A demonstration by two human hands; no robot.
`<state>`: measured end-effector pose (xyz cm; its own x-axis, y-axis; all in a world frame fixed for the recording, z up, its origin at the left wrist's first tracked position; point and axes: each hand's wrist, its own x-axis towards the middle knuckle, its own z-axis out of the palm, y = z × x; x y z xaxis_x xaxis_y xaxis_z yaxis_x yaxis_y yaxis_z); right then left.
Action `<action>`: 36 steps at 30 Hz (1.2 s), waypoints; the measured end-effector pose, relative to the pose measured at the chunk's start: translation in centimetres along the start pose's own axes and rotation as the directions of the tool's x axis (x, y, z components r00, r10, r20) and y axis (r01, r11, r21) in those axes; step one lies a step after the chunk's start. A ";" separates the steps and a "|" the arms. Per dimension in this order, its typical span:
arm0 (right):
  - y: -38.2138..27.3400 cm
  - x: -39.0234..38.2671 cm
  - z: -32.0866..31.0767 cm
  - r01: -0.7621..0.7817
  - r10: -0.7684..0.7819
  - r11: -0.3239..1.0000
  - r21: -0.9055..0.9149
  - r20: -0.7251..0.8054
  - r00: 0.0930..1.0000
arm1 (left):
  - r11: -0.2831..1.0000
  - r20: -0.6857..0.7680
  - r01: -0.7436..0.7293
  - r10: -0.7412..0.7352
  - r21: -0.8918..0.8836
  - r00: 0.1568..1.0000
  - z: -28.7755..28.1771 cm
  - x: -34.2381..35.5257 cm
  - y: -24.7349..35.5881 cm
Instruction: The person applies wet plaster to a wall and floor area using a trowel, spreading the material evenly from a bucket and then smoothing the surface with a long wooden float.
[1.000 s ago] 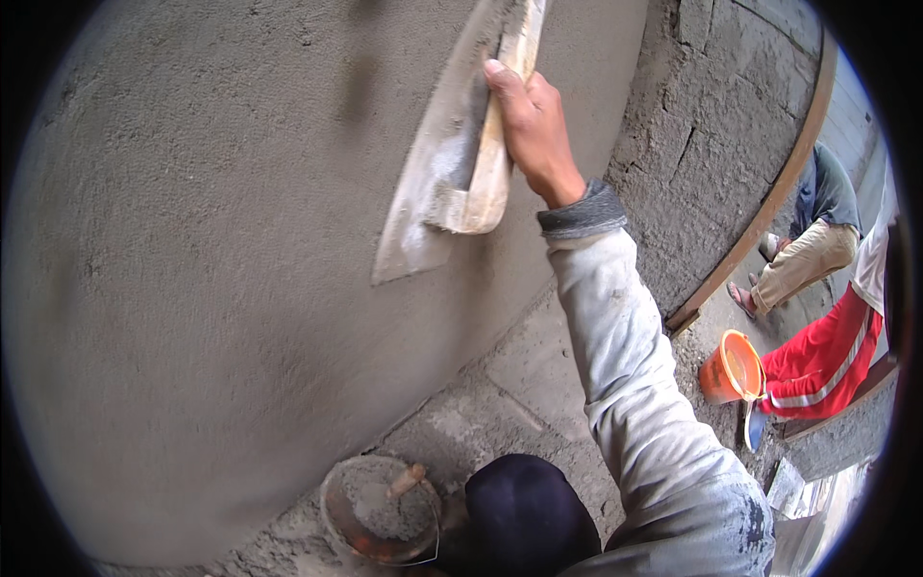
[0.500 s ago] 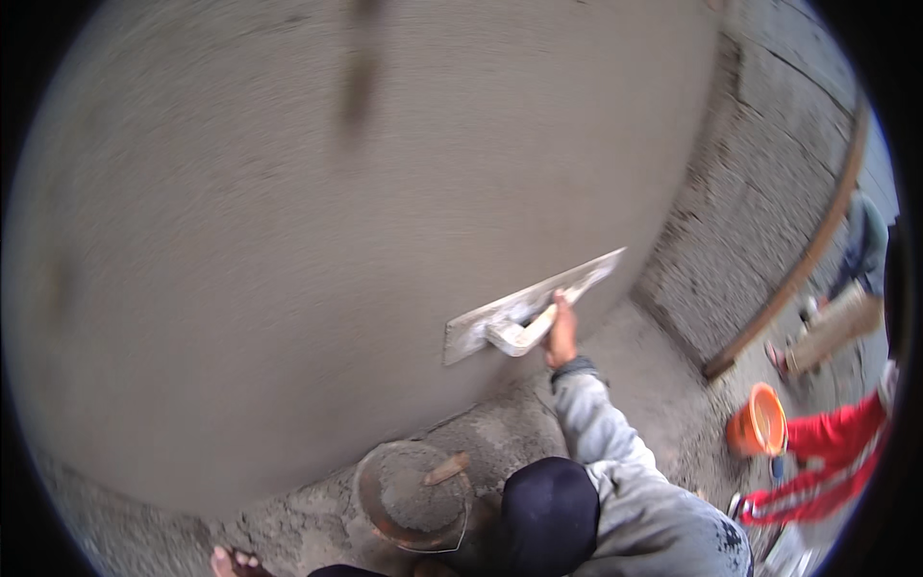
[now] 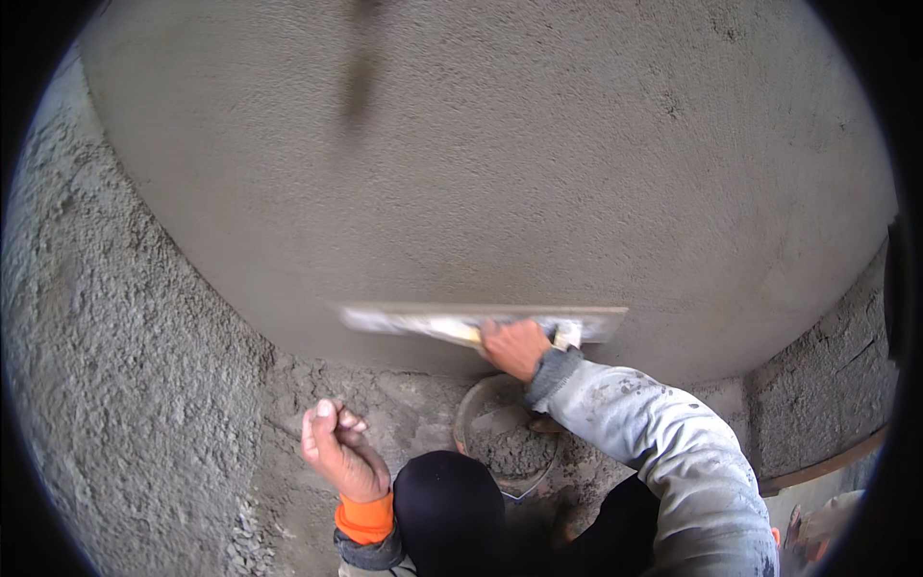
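Observation:
My right hand [image 3: 517, 348] is wrapped round the handle of a long pale plastering float [image 3: 604, 325]. The float lies nearly level against the low part of a grey plastered wall [image 3: 538, 192], its left end smeared by motion. Over the ground to the left, my left hand [image 3: 343, 450] is raised with loosely curled fingers and nothing visible in it. Between my knees and the wall stands a bucket [image 3: 465, 423] of wet mortar [image 3: 519, 450]. A trowel [image 3: 502, 420] rests in it, its handle partly hidden under my right forearm.
A rough, coarse-textured wall [image 3: 125, 365] borders the smooth plaster on the left. Another rough section [image 3: 827, 375] meets it at the right, with a wooden strip [image 3: 827, 462] along its lower edge. Loose crumbs [image 3: 248, 543] lie on the ground at lower left.
The view has swung left, taking the orange bucket and the people out of clear sight. The float has gone from tilted to nearly level. My left hand has come into view.

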<state>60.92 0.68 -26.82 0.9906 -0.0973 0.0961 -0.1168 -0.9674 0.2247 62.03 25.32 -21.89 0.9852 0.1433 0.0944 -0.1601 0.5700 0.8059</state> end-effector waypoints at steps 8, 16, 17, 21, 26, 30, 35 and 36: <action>15.5 -11.4 -7.1 -0.187 0.145 0.973 -0.135 -0.273 0.951 | 0.972 -0.256 -0.010 0.072 0.236 0.964 -7.1 2.8 1.4; 12.6 -9.5 -2.8 -0.238 0.241 0.970 0.038 -0.199 0.950 | 0.944 0.224 -0.046 -0.030 0.325 0.974 1.3 2.8 -1.7; 13.2 -11.5 -0.1 -0.265 0.259 0.964 -0.026 -0.142 0.955 | 0.929 0.368 -0.070 -0.074 0.363 0.927 2.4 2.4 -1.3; 15.6 -24.0 5.6 -0.511 0.502 0.850 -0.129 -0.100 0.859 | 0.783 0.843 -0.361 -0.360 0.506 0.401 6.8 -1.7 -0.3; 11.7 -32.2 2.1 -0.690 0.717 0.690 0.217 -0.328 0.615 | 0.654 0.609 -0.238 -0.756 0.718 -0.241 14.9 -14.6 -5.2; 9.0 -32.8 0.6 -0.756 0.771 0.554 0.347 -0.556 0.310 | 0.454 0.458 0.064 -0.868 0.889 -0.191 19.2 -25.1 -10.6; 7.2 -36.5 1.8 -0.769 0.848 0.477 0.426 -0.452 0.276 | 0.479 0.495 0.124 -0.836 0.869 -0.237 19.1 -30.9 -13.5; 6.9 -38.0 1.6 -0.738 0.858 0.467 0.486 -0.450 0.247 | 0.476 0.493 0.129 -0.841 0.870 -0.223 18.8 -31.7 -14.1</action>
<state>22.55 -2.63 -30.48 0.1120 -0.7487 0.6533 -0.7512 -0.4942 -0.4376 34.18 -2.45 -25.24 -0.0542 -0.9101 -0.4109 0.1048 -0.4144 0.9040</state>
